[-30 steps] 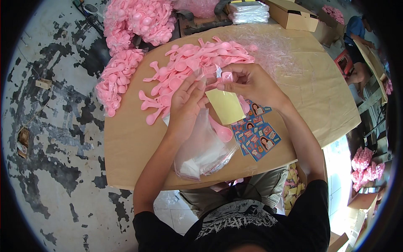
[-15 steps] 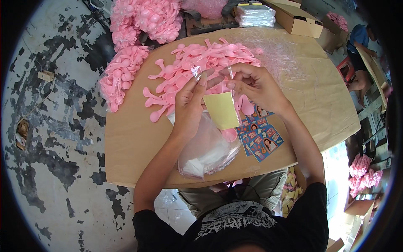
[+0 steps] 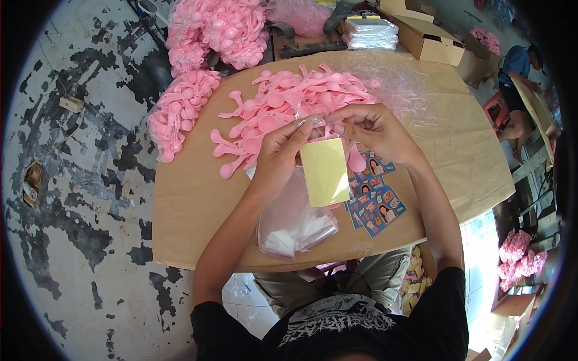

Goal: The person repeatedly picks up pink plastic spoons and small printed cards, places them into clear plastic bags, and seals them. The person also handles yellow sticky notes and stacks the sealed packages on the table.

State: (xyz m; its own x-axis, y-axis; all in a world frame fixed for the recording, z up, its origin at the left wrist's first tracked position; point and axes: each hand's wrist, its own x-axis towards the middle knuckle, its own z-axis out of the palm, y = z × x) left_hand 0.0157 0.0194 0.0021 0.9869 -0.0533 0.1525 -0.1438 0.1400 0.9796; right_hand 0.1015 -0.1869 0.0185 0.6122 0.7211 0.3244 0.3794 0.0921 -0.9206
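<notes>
Pinched in my left hand (image 3: 280, 157) and my right hand (image 3: 379, 133) is the top of a clear plastic bag, stretched between the fingertips. Inside the bag shows a pale yellow card (image 3: 326, 172), hanging below my fingers; a pink spoon (image 3: 356, 161) shows beside it. Behind my hands spreads a heap of pink plastic spoons (image 3: 283, 96). Under my left wrist lies a stack of clear plastic bags (image 3: 295, 225). Several blue printed cards (image 3: 377, 210) lie fanned out below my right hand.
Brown paper covers the table (image 3: 198, 210). Bulging bags of pink spoons (image 3: 180, 111) stand at its left edge. Clear plastic strands (image 3: 397, 84) lie at the far right. Behind are packed clear bags (image 3: 370, 33) and a cardboard box (image 3: 427, 39). Another person (image 3: 518, 72) sits at far right.
My hands have drawn closer together at the bag's top, the left moving right. The bag with the yellow card has shifted right and slightly nearer, and hangs straighter.
</notes>
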